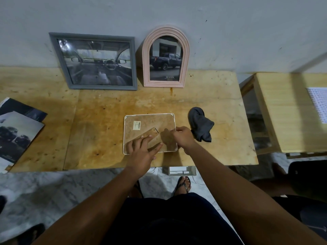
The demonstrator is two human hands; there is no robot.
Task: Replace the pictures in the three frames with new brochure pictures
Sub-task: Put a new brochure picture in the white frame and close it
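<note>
Worn plywood table [106, 121] against a grey wall, marble floor below. Landmark: white frame [150, 115], face-down near the table's front edge, brown backing board up, barcode sticker toward its far left.

Left hand [141, 152] on the frame's near left corner, fingers spread flat over the fold-out stand; probably pinning the frame against sliding. Right hand [182, 137] at the frame's right edge, fingertips drawn together on something small there, likely a backing clip; exact contact hidden.

Just right of the frame: crumpled grey cloth [200, 124], probably for wiping glass. Far left of it: brochure pages [16, 133], overlapping.

Beyond the frame, propped on the wall: grey frame [95, 61] with car interior, pink arched frame [165, 57] with pickup. Both look refilled; white frame apparently last.
</note>
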